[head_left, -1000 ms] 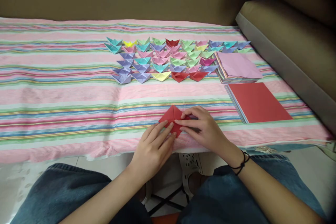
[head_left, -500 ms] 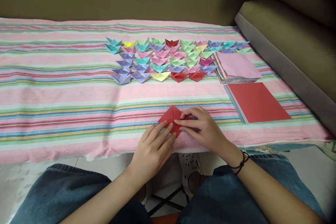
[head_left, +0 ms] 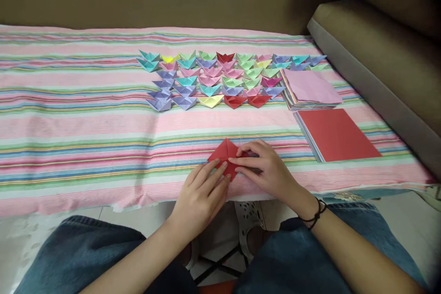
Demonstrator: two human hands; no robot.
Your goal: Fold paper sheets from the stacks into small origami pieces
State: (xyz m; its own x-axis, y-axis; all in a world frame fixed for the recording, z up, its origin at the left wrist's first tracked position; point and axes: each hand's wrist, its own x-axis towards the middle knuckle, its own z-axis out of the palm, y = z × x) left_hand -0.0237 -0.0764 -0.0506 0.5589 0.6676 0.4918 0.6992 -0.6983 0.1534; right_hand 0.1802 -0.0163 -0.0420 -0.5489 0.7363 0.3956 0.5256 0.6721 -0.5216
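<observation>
A partly folded red paper [head_left: 223, 152] lies near the front edge of a table covered by a striped cloth [head_left: 86, 124]. My left hand [head_left: 201, 197] rests on its lower left part, fingers stretched and pressing down. From the right, my right hand [head_left: 267, 170] lies over the paper's right side with its fingertips pressed on the fold. Both hands hold the paper flat against the cloth.
Several folded paper boats [head_left: 220, 78] in many colours stand in rows at the back middle. To the right lie a paper stack topped pink [head_left: 312, 87] and one topped red [head_left: 336, 133]. A brown sofa cushion [head_left: 375, 59] borders the right.
</observation>
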